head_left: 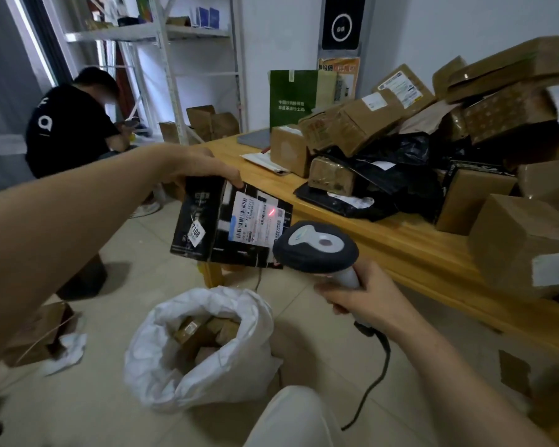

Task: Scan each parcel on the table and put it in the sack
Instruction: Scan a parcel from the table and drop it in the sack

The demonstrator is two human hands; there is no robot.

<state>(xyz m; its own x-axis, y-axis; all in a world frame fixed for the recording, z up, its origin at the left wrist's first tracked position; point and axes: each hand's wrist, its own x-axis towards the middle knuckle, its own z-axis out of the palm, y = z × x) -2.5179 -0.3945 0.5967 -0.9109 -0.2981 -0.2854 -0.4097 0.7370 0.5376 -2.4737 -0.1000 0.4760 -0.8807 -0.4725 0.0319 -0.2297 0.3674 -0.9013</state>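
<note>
Left hand (204,167) grips box (229,222), right hand (362,298) grips scanner (317,248), mid-scan. Sack (181,375) partly filled; big pile still on desk (400,240).

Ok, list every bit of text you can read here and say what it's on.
"7108": white tag on the black box that the left hand holds.
Too small to read: shipping label on that box, barcodes and print.
Too blurred to read: white Chinese characters on the green bag.
Blurred as well: labels on the cardboard parcels.
No text seen on the scanner in the right hand.
</note>
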